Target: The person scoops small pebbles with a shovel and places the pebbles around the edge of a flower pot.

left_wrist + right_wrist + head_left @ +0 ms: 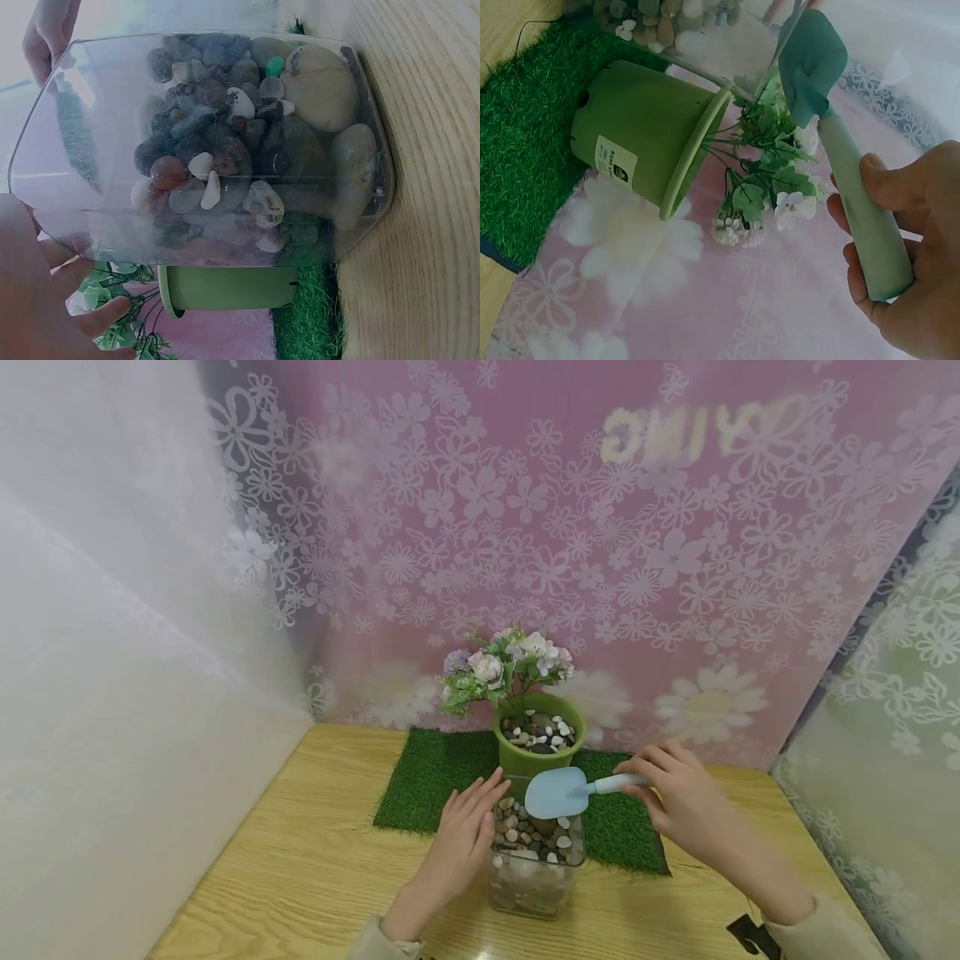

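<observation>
My right hand (678,797) pinches the white handle of a small light-blue garden trowel (557,793). The trowel's blade is over the open top of a clear plastic container (534,893), and no stones show on it. Mixed pebbles (202,135) partly fill that container, with large pale stones at its bottom. My left hand (463,843) lies at the container's left rim, its fingers extended; whether they press on the rim I cannot tell. Just behind stands a green flowerpot (641,127) with artificial flowers (517,662) and pebbles in it.
A mat of artificial grass (435,777) lies under the flowerpot on the wooden table (277,868). A pink floral curtain (570,543) hangs along the back, and a pale sheet (120,693) stands at the left. Something black (752,935) hangs by my right sleeve.
</observation>
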`<action>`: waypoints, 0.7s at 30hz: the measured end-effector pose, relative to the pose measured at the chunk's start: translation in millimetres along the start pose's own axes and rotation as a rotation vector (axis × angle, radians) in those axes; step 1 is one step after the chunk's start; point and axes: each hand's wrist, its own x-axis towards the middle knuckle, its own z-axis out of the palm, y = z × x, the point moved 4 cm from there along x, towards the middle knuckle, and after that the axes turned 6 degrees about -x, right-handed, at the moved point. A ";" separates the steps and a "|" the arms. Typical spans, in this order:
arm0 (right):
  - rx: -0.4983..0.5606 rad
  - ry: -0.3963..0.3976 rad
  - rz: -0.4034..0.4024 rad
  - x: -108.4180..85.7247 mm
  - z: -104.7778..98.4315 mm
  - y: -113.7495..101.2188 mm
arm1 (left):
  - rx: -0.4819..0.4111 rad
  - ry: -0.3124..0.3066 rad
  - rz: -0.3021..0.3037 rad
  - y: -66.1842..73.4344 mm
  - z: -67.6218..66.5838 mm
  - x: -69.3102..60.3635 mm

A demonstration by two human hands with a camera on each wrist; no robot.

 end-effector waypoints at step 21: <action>-0.113 -0.112 -0.116 7.3 34.5 -31.7 | -0.020 -0.018 -0.014 2.6 -2.3 0.6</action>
